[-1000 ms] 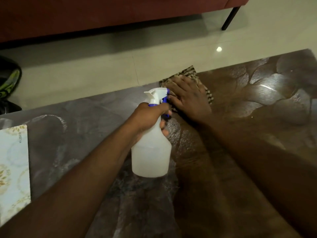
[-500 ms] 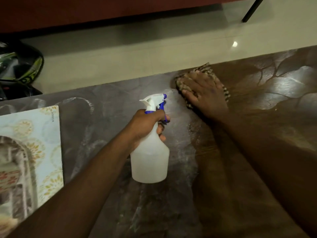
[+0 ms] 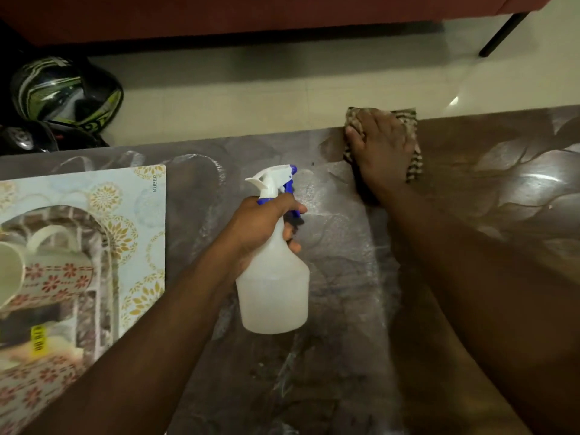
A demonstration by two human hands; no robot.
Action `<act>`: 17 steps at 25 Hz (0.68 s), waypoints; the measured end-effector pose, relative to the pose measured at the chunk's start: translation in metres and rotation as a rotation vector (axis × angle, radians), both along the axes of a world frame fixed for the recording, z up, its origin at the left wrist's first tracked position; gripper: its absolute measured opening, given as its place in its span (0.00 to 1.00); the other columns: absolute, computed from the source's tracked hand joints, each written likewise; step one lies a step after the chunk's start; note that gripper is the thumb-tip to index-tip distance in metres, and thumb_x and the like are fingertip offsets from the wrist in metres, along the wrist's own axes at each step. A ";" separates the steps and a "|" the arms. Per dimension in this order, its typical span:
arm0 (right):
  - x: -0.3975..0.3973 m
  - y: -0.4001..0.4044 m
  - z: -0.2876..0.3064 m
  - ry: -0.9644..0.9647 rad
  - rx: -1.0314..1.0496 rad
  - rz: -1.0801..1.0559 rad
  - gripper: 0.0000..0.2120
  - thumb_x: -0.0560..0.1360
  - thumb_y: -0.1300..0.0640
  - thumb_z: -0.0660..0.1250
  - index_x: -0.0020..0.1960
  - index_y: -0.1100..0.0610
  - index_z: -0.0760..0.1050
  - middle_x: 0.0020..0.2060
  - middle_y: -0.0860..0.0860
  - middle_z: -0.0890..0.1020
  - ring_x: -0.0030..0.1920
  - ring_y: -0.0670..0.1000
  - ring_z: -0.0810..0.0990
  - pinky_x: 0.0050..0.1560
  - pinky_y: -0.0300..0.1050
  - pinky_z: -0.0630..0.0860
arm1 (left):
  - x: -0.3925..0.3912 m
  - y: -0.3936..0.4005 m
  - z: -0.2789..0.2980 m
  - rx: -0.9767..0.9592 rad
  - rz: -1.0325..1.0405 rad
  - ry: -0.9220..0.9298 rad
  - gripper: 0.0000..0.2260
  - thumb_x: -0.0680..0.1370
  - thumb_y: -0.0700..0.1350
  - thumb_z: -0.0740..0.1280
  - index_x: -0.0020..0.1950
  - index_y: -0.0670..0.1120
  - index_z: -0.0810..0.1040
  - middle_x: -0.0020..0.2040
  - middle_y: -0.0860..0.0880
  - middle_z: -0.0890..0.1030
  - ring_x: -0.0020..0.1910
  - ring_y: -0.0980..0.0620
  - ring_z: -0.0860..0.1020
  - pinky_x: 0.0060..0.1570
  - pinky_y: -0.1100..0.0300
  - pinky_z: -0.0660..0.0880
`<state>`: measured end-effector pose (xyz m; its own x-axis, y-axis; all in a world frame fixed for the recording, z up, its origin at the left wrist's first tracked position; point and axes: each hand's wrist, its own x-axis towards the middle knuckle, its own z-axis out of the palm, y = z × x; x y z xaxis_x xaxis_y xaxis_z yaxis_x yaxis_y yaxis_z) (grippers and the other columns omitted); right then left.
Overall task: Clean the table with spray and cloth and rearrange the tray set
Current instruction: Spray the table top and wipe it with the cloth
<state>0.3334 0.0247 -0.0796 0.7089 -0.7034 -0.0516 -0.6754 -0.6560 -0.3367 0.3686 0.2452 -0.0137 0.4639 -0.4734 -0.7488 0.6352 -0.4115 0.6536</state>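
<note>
My left hand (image 3: 262, 222) grips the neck of a translucent white spray bottle (image 3: 273, 290) with a blue trigger, held above the middle of the brown patterned table (image 3: 345, 356). My right hand (image 3: 381, 146) presses flat on a brown patterned cloth (image 3: 413, 158) at the table's far edge. A pale blue tray (image 3: 138, 221) with gold flower prints lies at the left. On it stand white cups with red flower patterns (image 3: 53, 277), partly cut off by the frame's edge.
Two helmets (image 3: 62, 95) lie on the pale tiled floor beyond the table at the upper left. A dark red sofa (image 3: 219, 17) with a black leg (image 3: 499, 34) runs along the top. Whitish spray streaks cover the table's middle.
The view has shifted left, bringing the tray and cups into sight. My right hand has slid the cloth along the far edge. The bottle stays in my left hand.
</note>
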 end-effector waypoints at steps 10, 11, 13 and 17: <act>-0.037 0.051 -0.005 0.039 -0.043 0.092 0.22 0.80 0.43 0.53 0.72 0.47 0.64 0.73 0.48 0.64 0.74 0.52 0.57 0.70 0.60 0.52 | -0.015 0.018 0.002 -0.025 -0.057 0.047 0.12 0.76 0.42 0.66 0.55 0.35 0.82 0.22 0.46 0.71 0.23 0.45 0.73 0.30 0.59 0.74; -0.037 0.069 -0.004 0.023 -0.043 0.203 0.22 0.80 0.43 0.53 0.72 0.47 0.65 0.72 0.48 0.66 0.74 0.51 0.58 0.69 0.60 0.54 | -0.016 0.019 0.001 -0.029 -0.054 0.041 0.13 0.76 0.42 0.67 0.56 0.35 0.81 0.23 0.46 0.71 0.23 0.45 0.73 0.31 0.59 0.74; -0.078 0.085 -0.014 -0.043 -0.125 0.537 0.22 0.79 0.42 0.52 0.70 0.47 0.68 0.69 0.48 0.70 0.72 0.52 0.64 0.66 0.60 0.61 | -0.019 0.026 0.000 -0.029 -0.059 0.032 0.14 0.75 0.42 0.67 0.57 0.34 0.81 0.23 0.45 0.71 0.23 0.44 0.74 0.32 0.58 0.75; -0.111 0.026 -0.014 -0.028 -0.116 0.186 0.27 0.77 0.36 0.47 0.69 0.47 0.70 0.70 0.49 0.70 0.71 0.53 0.66 0.68 0.61 0.59 | -0.020 0.037 0.005 -0.034 -0.092 0.038 0.13 0.75 0.43 0.67 0.55 0.37 0.82 0.24 0.45 0.72 0.24 0.45 0.75 0.33 0.57 0.75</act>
<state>0.2228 0.0503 -0.0932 0.8273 -0.5601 0.0438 -0.5302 -0.8042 -0.2687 0.3482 0.2818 -0.0083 0.3886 -0.5383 -0.7478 0.6206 -0.4469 0.6442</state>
